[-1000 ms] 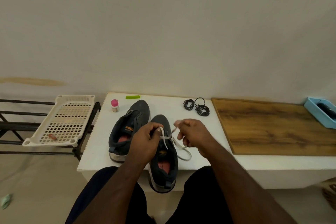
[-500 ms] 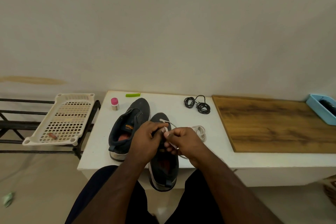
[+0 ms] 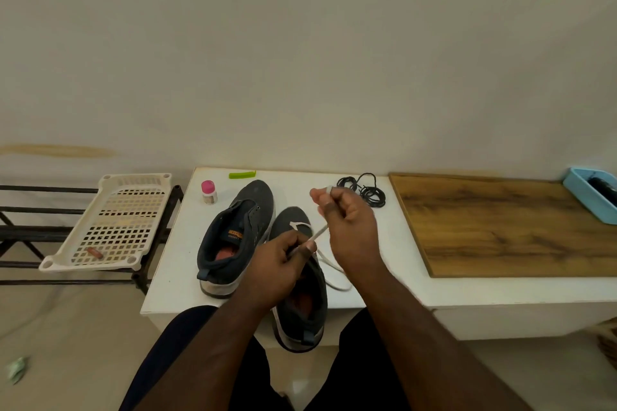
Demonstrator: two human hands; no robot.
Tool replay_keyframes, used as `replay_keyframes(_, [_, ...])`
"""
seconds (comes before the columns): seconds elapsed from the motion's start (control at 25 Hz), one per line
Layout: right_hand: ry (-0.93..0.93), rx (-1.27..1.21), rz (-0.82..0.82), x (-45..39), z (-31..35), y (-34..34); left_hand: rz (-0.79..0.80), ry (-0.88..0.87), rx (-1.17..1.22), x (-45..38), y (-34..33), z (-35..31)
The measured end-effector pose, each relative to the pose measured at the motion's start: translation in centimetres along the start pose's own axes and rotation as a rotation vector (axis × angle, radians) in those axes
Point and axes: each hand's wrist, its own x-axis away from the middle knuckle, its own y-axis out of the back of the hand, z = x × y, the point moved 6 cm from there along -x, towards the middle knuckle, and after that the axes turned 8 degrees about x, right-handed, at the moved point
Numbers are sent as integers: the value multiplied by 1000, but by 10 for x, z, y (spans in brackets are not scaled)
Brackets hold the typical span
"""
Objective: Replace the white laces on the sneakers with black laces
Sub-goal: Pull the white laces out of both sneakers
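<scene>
White lace (image 3: 334, 272) runs from the near sneaker (image 3: 302, 280), at the frame's lower centre on the worktop (image 3: 377, 287), up into both hands. The left hand (image 3: 278, 269), curled over the shoe, pinches it; the right hand (image 3: 349, 227), raised just right, grips it taut. Black laces (image 3: 365, 190) lie coiled behind.

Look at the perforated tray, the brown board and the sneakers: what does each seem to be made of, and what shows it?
Perforated tray: probably moulded plastic, cream and matte, with a regular grid of holes.
Brown board: wood or wood-look laminate; streaked grain, low sheen. Which, I cannot tell.
Sneakers: dark grey uppers that look like woven fabric, dull and unreflective, over pale soles, likely rubber or foam.
</scene>
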Motion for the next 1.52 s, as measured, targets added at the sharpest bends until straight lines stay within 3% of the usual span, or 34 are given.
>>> replay_keyframes(0.08, [135, 582, 95, -1, -8, -4, -14, -31, -9, -1, 3, -3])
replay_keyframes(0.16, [28, 718, 239, 2, -25, -6, -46, -72, 2, 0, 7, -8])
replay_keyframes(0.28, [-343, 302, 489, 21, -39, -8, -103, -92, 21, -2, 12, -10])
replay_keyframes(0.36, [-560, -15, 569, 35, -36, -8, -132, -91, 23, -2, 14, -10])
replay_keyframes(0.52, [-640, -347, 688, 49, -20, -13, -114, -38, 109, -4, 11, -2])
replay_keyframes(0.56, [-621, -480, 666, 48, -12, -16, -88, -26, 147, -4, 7, 0])
replay_keyframes(0.64, [-554, -793, 459, 36, -1, -18, -49, -14, 134, -3, 2, 3])
replay_keyframes(0.72, [-386, -779, 176, 19, -3, -10, -12, -9, 38, -1, -2, 2])
replay_keyframes(0.8, [-126, -220, 17, 7, -5, 4, 23, -10, -2, 0, -5, 0])
replay_keyframes(0.84, [-20, 135, 22, 5, -8, 5, 29, -18, -13, 0, -4, -2])
replay_keyframes(0.92, [20, 603, 175, 6, -24, 0, 5, -55, -20, -1, 0, -6])
replay_keyframes(0.96, [-47, 661, 271, 8, -32, -2, -20, -75, -4, -1, 3, -8])
replay_keyframes(1.0, [-163, 583, 364, 12, -38, -2, -48, -91, 15, -2, 6, -8])
replay_keyframes(1.12, [-563, -34, 602, 37, -38, -8, -111, -90, 41, -2, 11, -8])
replay_keyframes(1.24, [-615, -425, 664, 48, -17, -11, -118, -48, 110, -5, 10, -2])
replay_keyframes(1.32, [-545, -684, 515, 39, -4, -14, -80, -43, 160, -4, 6, 0])
replay_keyframes(1.4, [-437, -776, 257, 23, -2, -10, -30, -20, 109, -2, 0, 3])
replay_keyframes(1.48, [-253, -518, 36, 7, -4, 2, 21, 4, 6, 0, -4, 4])
replay_keyframes(1.52, [-143, -241, -20, 2, -6, 8, 37, 6, -31, 1, -5, 3])
